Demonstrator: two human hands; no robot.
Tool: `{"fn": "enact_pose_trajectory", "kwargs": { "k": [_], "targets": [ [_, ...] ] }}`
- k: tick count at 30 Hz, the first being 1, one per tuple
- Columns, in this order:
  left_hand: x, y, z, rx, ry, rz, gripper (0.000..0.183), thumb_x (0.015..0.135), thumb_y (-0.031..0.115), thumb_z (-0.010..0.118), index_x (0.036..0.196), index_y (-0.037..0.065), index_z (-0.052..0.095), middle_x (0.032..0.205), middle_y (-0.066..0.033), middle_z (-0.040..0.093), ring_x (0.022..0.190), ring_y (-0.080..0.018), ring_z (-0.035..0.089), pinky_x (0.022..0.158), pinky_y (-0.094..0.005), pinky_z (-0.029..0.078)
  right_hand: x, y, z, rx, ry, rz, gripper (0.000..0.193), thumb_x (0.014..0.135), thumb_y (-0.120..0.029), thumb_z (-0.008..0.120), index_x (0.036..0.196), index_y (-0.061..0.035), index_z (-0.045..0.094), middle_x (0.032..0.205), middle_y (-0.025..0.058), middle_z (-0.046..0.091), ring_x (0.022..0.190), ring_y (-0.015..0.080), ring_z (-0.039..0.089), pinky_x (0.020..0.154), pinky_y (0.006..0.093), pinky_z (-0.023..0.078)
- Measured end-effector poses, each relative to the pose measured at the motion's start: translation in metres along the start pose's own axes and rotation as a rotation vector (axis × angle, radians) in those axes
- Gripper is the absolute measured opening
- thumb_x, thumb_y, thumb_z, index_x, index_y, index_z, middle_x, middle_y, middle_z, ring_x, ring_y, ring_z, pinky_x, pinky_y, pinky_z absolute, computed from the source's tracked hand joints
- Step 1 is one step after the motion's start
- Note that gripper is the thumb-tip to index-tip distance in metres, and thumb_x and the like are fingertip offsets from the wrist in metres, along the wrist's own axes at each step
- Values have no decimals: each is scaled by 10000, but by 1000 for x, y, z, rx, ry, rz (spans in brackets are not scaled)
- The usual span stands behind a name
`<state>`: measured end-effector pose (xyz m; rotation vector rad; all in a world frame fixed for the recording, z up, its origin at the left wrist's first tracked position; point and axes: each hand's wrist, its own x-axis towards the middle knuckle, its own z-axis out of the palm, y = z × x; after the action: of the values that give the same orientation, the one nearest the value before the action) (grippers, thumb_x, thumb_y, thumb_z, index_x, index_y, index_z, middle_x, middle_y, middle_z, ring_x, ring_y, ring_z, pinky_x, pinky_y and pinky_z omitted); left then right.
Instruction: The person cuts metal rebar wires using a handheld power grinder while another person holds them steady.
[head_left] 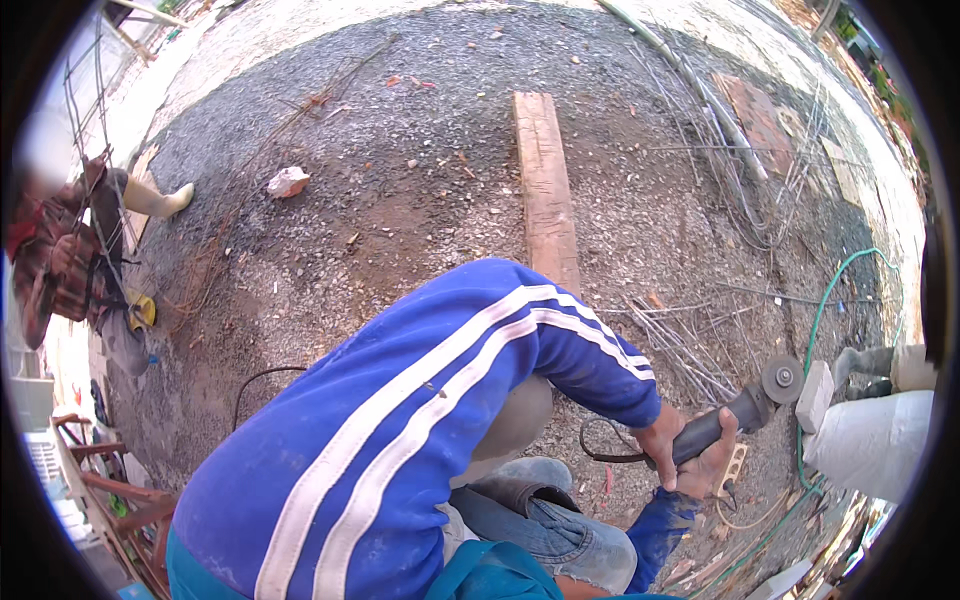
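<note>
An angle grinder (705,430) with a dark body and a round disc (782,380) is held at the right of the view. My left hand (660,440), at the end of a blue sleeve with white stripes, is closed round its rear end, near the black cord. From below, my right hand (708,468) grips the body, its thumb pointing up along the side. The disc is close beside a pale block (815,397); I cannot tell whether they touch. Behind the hands is a beige piece with holes (735,468).
A long wooden plank (545,180) lies on gravel ahead. Thin rods (690,355) and a green hose (828,300) are at the right, near a white wrapped bundle (870,445). Another person (75,250) in a plaid shirt is at the left, beside a wire cage (85,110).
</note>
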<state>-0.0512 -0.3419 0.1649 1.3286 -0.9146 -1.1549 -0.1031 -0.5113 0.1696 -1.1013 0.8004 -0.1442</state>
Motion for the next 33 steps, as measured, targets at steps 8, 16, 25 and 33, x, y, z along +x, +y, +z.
{"fn": "enact_pose_trajectory", "kwargs": {
  "k": [8, 16, 25, 33],
  "targets": [
    [-28, -11, -26, 154, 105, -52, 691, 687, 506, 850, 1107, -9, 662, 1054, -195, 699, 1032, -306, 667, 884, -378, 517, -28, 7, 59, -91, 25, 63, 433, 779, -327, 741, 1023, -30, 543, 873, 90, 560, 782, 198, 614, 720, 340, 537],
    [-209, -72, -173, 474, 821, 50, 704, 833, 468, 714, 1304, -29, 551, 1136, -221, 665, 1061, -328, 652, 924, -410, 511, 0, 2, 49, -162, 2, 46, 382, 814, -422, 738, 908, -95, 566, 745, 52, 610, 581, 174, 618, 540, 332, 551],
    [-695, -222, -178, 230, 2235, -1249, 844, 813, 323, 712, 1469, -13, 301, 1451, -234, 425, 1326, -402, 458, 1112, -425, 386, -29, 21, 112, -338, 77, -49, 396, 802, -382, 757, 1001, -84, 588, 808, 71, 620, 635, 189, 632, 562, 326, 554],
    [-808, -216, -174, 244, 1951, -1676, 950, 808, 399, 743, 1543, 97, 222, 1560, -164, 318, 1444, -329, 316, 1144, -489, 334, -29, 37, 169, -446, 98, -60, 369, 805, -370, 748, 969, -81, 587, 772, 74, 620, 609, 199, 631, 546, 334, 554]
  ]
}}
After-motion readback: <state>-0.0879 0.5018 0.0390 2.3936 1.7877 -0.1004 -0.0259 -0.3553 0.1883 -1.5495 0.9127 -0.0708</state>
